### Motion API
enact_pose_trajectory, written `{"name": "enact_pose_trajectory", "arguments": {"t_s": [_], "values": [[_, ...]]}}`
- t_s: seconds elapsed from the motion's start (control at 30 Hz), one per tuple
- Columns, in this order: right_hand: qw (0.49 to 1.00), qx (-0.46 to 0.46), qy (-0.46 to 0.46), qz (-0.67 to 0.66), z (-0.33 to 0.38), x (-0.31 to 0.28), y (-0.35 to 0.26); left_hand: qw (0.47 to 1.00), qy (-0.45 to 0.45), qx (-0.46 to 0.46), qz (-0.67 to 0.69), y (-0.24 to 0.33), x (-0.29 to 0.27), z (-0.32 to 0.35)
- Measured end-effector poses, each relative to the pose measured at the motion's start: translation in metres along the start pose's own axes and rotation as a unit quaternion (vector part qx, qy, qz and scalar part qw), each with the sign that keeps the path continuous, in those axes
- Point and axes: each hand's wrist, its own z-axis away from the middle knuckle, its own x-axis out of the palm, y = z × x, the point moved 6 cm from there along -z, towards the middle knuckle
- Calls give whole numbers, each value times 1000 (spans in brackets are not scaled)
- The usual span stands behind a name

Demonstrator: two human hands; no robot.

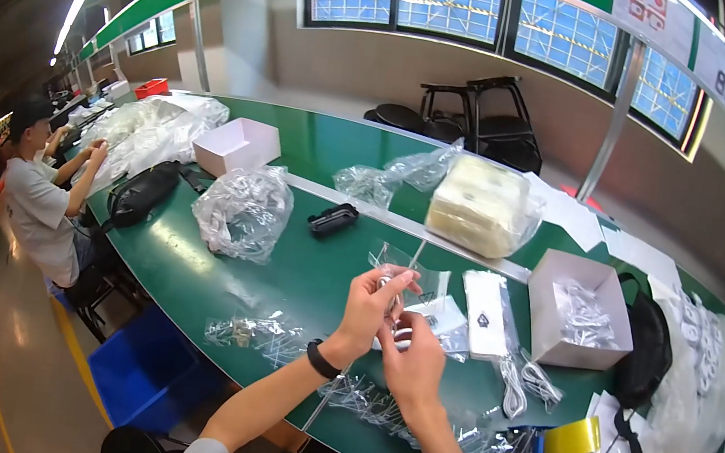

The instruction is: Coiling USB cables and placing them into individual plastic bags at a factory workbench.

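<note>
Both hands meet over the green worktable (316, 281). My left hand (364, 310), with a black band at the wrist, is closed around a small bundled white cable (403, 335), which the fingers partly cover. My right hand (412, 365) pinches the lower part of the same bundle. Just beyond and beside the hands lie clear plastic bags (441, 315) with white contents. To the right is a white flat packet (485, 314), and near it two coiled white cables (511, 389) lie on the tabletop.
Small clear bags (372, 403) line the near edge beside a blue tape dispenser (551, 444). An open box (562, 353) of small bags stands right. A wrapped stack (477, 209), a black case (332, 220) and crumpled plastic (243, 212) lie farther off. A co-worker (41, 190) sits left.
</note>
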Motion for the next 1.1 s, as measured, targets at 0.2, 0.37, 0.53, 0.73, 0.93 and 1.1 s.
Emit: {"name": "enact_pose_trajectory", "arguments": {"t_s": [0.2,0.37,0.53,0.73,0.93,1.1], "values": [[937,70,-95,-329,-1,27,23,996,4,50,-69,15,0,1],[910,126,-108,-381,-2,17,12,983,106,120,-94,39,-23,-10],[902,118,-115,-398,0,20,10,988,107,108,0,41,-69,-30],[915,44,-5,-401,-18,-23,-7,994,109,13,-18,37,-63,-26],[917,-8,103,-385,-33,-69,-5,996,4,-8,-91,30,-41,-21],[911,-9,139,-389,-32,-81,-7,994,-31,-34,-98,32,-24,-9]]}}
